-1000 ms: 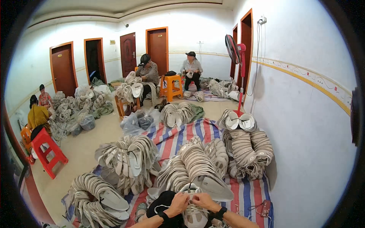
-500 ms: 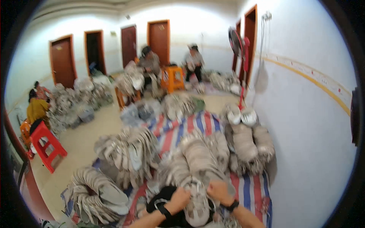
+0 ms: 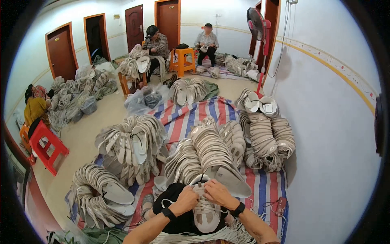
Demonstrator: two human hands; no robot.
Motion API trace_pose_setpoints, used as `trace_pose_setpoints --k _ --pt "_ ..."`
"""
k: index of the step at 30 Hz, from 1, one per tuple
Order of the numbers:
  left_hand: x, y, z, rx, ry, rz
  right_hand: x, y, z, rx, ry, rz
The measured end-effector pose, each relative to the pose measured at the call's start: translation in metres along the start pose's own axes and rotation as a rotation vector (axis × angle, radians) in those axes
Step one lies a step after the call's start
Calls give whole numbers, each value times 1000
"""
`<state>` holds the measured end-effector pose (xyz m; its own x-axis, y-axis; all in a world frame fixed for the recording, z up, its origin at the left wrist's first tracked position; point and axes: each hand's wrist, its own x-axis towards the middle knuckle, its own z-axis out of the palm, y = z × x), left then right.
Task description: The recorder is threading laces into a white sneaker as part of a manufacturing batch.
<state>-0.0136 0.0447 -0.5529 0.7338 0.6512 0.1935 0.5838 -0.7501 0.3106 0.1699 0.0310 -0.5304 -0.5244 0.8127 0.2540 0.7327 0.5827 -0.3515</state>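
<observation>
Right hand moved to shoe; shoe between it and left hand; both curled, pinch unclear.

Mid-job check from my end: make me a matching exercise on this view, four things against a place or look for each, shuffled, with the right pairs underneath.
Things
1. Shoe
2. Fan
3. Sheet
4. Left hand

Places and looks
A. Striped red, white and blue, spread on the floor
B. At the left side of the shoe
C. Standing near the right-hand wall
D. Pale, with its toe toward the person

Pairs: 1-D; 2-C; 3-A; 4-B
</observation>
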Motion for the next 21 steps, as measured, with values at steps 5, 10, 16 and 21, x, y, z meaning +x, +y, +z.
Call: trace_pose_setpoints --k 5,10,16,21 --pt "-1 -8 2 -156 113 15 -5 10 -5 105 14 -73" --pt "3 3 8 -201 155 -97 -5 15 -1 75 -116 -24" --pt "1 4 13 -291 105 -179 -8 20 0 178 -109 -20" --pt "-1 8 0 -280 -14 -167 -8 20 0 203 -102 0"
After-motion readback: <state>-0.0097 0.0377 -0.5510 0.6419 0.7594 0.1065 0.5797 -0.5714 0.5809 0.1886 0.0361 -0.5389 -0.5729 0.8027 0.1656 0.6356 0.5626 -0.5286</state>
